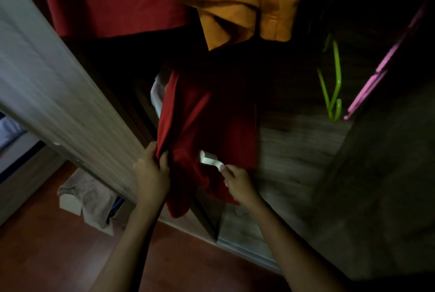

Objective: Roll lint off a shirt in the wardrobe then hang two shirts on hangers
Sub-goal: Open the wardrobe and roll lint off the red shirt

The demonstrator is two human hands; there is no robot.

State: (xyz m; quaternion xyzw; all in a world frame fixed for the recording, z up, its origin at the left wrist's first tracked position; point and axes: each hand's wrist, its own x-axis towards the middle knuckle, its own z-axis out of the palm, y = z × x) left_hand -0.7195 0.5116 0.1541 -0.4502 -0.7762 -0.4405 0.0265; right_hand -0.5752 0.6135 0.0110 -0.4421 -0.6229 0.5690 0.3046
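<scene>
The left hand point(153, 167) is gripping the edge of the red shirt point(207, 122), fingers curled round the fabric, likely tensioning it for rolling. The right hand point(236, 180) is pinching the handle of the lint roller point(208, 160) (head blurred), holding it against the cloth between both hands.

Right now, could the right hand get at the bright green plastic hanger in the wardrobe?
Probably: nothing stands between the right hand and the bright green plastic hanger. But it grips the white lint roller on the red shirt, so it must free up first.
</scene>
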